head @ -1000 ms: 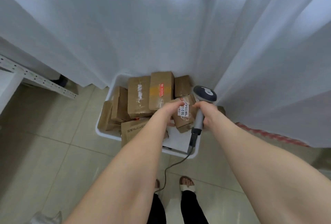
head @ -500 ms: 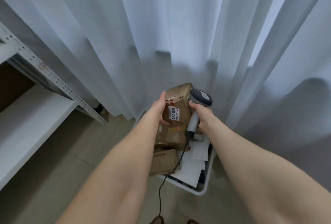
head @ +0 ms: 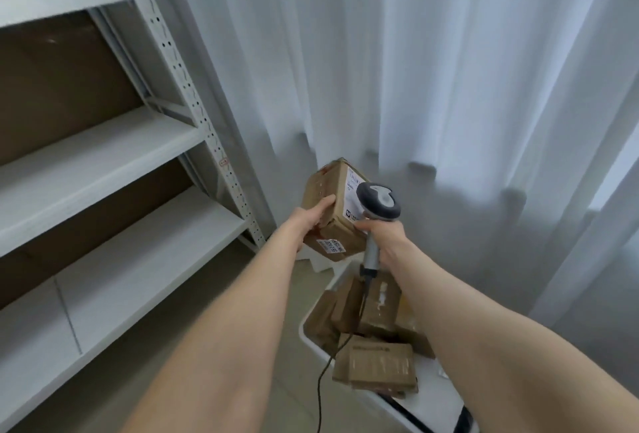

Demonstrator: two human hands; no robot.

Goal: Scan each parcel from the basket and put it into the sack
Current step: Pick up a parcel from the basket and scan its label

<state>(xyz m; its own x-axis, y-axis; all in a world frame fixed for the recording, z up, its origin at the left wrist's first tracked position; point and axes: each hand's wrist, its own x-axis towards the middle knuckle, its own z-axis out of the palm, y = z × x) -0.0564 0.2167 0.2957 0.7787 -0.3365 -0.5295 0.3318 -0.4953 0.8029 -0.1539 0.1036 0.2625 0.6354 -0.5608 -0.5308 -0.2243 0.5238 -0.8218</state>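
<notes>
The white basket sat on the floor and held a jumble of brown cardboard parcels, some flat and some leaning on one another. Above the basket's far end, clear of it, the held parcel stood steeply on end, its long axis near upright and tipped slightly, with the large white label face turned right toward the scanner. The left grip clasped the parcel's left side with curled fingers. The right grip was wrapped round the scanner's handle, whose cable hung down across the basket. A metal shelf rack stood left of the basket and a pale curtain hung behind it.
</notes>
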